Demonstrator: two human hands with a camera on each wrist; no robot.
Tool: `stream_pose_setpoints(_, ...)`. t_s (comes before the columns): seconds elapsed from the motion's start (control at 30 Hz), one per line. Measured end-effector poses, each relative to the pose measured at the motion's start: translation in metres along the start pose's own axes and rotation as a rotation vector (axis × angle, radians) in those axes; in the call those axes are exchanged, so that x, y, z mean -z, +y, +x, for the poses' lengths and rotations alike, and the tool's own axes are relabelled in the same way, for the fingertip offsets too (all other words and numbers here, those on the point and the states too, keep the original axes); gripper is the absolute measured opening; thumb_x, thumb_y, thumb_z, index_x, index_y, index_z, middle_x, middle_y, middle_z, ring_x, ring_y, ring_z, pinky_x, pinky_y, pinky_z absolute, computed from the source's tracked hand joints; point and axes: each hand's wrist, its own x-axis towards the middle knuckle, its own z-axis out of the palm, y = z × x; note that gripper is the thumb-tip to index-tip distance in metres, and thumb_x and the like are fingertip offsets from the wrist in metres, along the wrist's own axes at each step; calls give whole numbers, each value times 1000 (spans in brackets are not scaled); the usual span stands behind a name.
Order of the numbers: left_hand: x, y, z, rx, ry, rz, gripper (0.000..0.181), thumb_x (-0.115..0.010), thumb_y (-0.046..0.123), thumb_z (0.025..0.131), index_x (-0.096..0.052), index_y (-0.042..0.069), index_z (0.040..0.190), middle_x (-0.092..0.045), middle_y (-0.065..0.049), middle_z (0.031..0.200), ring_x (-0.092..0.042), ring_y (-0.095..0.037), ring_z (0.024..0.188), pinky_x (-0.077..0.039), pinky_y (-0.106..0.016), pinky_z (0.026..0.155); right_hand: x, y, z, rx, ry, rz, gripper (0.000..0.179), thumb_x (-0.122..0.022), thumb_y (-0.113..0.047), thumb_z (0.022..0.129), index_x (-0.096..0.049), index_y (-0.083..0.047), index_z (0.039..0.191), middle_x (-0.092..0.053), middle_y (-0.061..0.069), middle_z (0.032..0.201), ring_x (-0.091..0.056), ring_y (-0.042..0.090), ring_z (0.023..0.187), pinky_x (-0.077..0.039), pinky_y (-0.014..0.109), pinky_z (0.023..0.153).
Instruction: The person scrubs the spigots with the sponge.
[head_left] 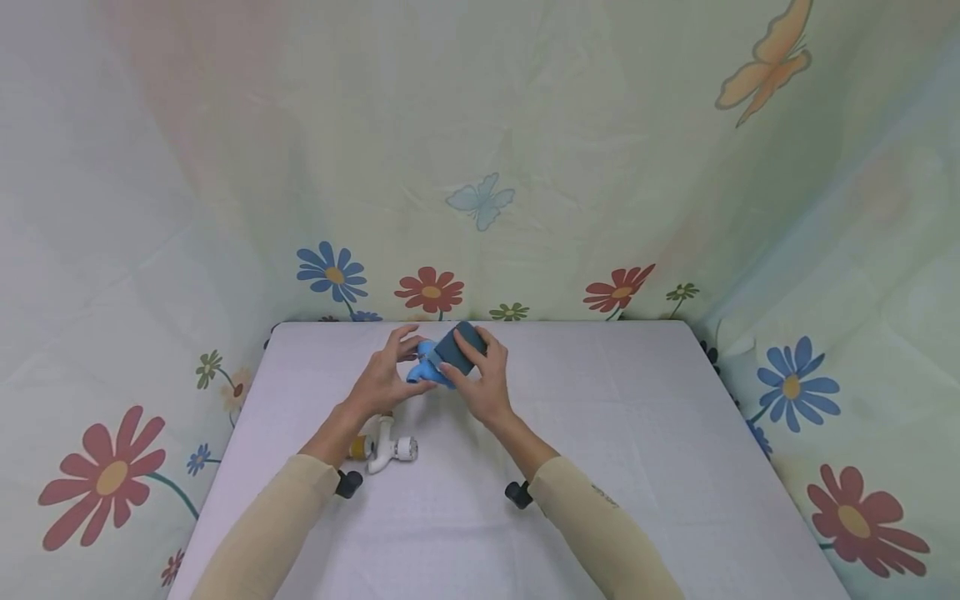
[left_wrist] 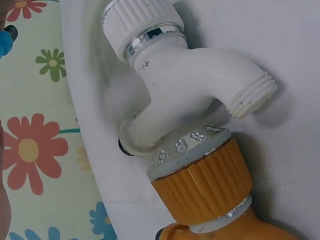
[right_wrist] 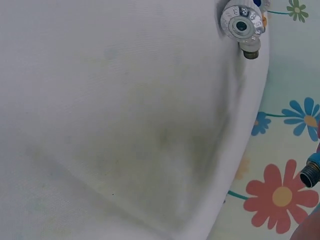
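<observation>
Over the far part of the table, my left hand [head_left: 378, 381] grips a blue plastic tap [head_left: 422, 373] between thumb and fingers. My right hand [head_left: 487, 387] holds a dark blue-grey sponge [head_left: 459, 350] against the right side of that tap. The sponge covers part of the tap in the head view. At the edge of the right wrist view, the blue tap's threaded end [right_wrist: 311, 172] pokes into sight. Below my left forearm, a white tap [left_wrist: 175, 80] lies on the table beside an orange tap [left_wrist: 205, 187], which the forearm partly hides in the head view.
A white cloth [head_left: 600, 433] covers the table. Its far edge meets a hanging curtain [head_left: 570, 167] printed with flowers and butterflies, which also runs along both sides. A small black camera mount sits at each wrist.
</observation>
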Motion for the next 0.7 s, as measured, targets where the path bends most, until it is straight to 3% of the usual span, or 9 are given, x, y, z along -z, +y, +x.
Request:
stream_pose_setpoints(0.23, 5, 0, -1, -1, 4, -30, 104, -90, 23, 83, -22, 22, 161, -57, -12, 153, -64, -33, 132, -50, -53, 112, 1, -2, -7, 120, -46, -16, 60, -78, -33, 93, -58, -26, 149, -30, 10, 168, -27, 36, 147, -41, 64, 112)
stream_pose_setpoints(0.7, 8, 2, -1, 14, 33, -178, 89, -89, 17, 83, -35, 17, 154, -53, -19, 155, -60, -38, 135, -48, -53, 114, -1, -4, -5, 117, -48, -42, 60, -77, -37, 94, -57, -27, 149, -30, 9, 168, -26, 35, 148, -39, 63, 113)
